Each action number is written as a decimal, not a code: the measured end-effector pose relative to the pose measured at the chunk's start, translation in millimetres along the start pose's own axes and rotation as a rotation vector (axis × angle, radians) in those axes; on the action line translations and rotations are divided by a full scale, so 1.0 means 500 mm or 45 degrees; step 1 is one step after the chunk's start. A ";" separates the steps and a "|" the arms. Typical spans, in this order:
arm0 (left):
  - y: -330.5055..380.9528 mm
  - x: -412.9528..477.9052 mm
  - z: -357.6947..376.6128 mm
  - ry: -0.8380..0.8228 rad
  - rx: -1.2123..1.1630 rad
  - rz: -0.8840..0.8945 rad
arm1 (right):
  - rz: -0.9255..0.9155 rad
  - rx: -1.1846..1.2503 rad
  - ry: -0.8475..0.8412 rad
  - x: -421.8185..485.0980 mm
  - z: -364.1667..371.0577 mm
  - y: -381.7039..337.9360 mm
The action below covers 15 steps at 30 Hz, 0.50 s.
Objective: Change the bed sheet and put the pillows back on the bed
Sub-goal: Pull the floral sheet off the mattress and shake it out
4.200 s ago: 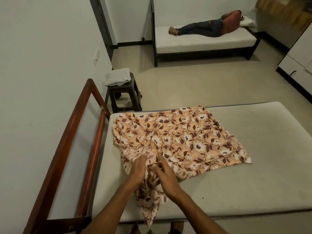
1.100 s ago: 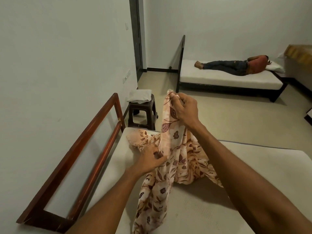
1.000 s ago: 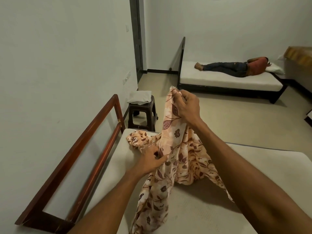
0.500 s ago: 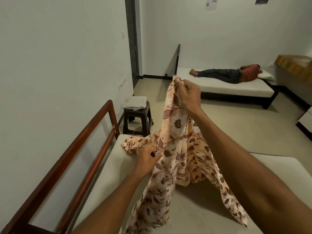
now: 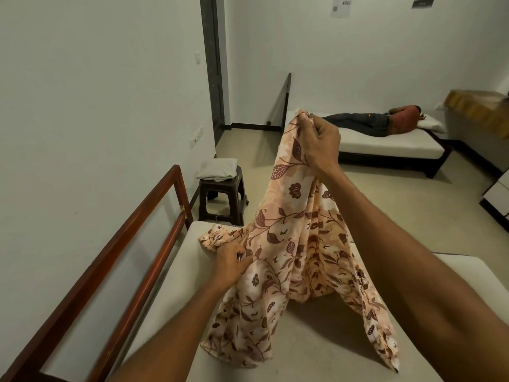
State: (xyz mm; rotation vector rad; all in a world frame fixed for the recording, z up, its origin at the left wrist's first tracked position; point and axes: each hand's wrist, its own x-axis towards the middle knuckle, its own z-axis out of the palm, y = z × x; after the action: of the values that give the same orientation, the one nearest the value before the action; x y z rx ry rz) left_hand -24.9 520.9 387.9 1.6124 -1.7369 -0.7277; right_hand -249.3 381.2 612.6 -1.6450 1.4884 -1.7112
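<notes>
Right hand (image 5: 319,144): I see it raised, arm stretched forward, pinching the sheet (image 5: 292,260) by its top edge.
Left hand (image 5: 230,264): low, gripping the sheet's side.
Sheet: draped over the mattress (image 5: 316,340) (bare).

The sheet (image 5: 297,244) hangs from the right hand (image 5: 319,144) onto the mattress (image 5: 316,348), left hand (image 5: 231,264) lower; bed rail (image 5: 124,234) left of it; stool (image 5: 220,194) beyond the rail; second bed (image 5: 385,144) behind the right hand.
</notes>
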 end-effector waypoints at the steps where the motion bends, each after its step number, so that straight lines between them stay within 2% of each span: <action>1: -0.001 0.001 -0.004 0.014 -0.020 -0.001 | 0.000 -0.005 0.023 0.011 -0.004 0.002; 5: -0.008 0.016 -0.015 -0.027 -0.054 0.007 | 0.032 -0.060 0.088 0.059 -0.017 0.004; 10: -0.014 0.018 -0.026 -0.211 -0.090 0.007 | 0.022 -0.082 0.107 0.098 -0.029 -0.008; 15: -0.016 0.005 -0.029 -0.218 -0.248 -0.030 | 0.027 -0.093 0.138 0.115 -0.034 -0.009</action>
State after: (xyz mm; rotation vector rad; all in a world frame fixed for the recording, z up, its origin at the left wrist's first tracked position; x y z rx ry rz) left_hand -9.0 518.0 391.1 1.4759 -1.7079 -1.0392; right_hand -278.1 343.7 649.7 -1.5883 1.6306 -1.7799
